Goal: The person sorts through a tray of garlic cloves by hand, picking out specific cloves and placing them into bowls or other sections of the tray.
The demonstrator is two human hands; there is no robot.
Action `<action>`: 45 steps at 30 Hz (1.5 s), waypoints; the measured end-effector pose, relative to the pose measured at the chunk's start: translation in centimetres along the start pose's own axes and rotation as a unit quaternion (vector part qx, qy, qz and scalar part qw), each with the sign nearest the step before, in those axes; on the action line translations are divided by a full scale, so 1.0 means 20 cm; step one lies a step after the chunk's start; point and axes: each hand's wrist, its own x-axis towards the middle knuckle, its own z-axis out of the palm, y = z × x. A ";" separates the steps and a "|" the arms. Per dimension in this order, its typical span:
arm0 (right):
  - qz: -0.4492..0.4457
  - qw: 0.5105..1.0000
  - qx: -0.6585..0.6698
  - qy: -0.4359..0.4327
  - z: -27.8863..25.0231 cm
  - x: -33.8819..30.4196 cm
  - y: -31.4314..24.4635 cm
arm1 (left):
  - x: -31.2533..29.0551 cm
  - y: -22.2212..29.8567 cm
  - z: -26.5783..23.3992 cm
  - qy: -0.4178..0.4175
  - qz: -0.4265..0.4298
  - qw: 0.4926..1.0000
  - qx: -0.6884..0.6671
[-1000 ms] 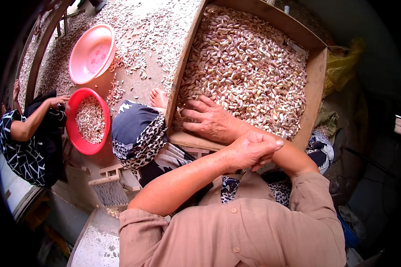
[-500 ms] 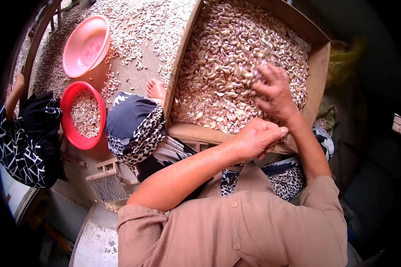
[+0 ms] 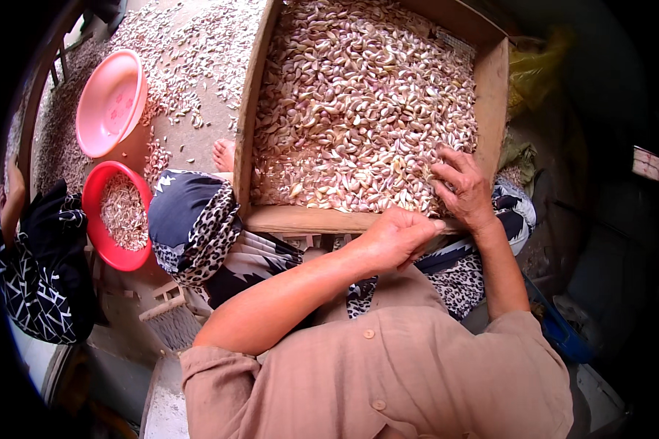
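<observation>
A wooden-framed tray (image 3: pixel 311 219) lies before me, spread with unpeeled garlic cloves (image 3: pixel 366 102) in white and purple skins. My left hand (image 3: pixel 401 238) is closed at the near edge of the tray, thumb pointing right; whatever its curled fingers hold is hidden. Over the near right corner, my right hand (image 3: pixel 465 189) reaches in with bent fingers spread apart. Its fingertips are at the cloves, and I see none gripped between them.
To the left stand a pink basin (image 3: pixel 110 102) and a red basin (image 3: pixel 117 252) with cloves in it. More cloves cover the floor (image 3: pixel 198 132). Another person's dark patterned clothing (image 3: pixel 47 278) shows at far left. A yellow bag (image 3: pixel 538 73) lies beyond the tray's right side.
My right hand has come back from farther over the cloves toward the near right corner. My left hand stays closed at the near edge. The whole view has shifted.
</observation>
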 end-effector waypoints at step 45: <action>0.136 0.978 0.159 0.004 0.06 0.11 0.06 | 0.04 -0.13 0.01 -0.002 -0.044 0.998 0.036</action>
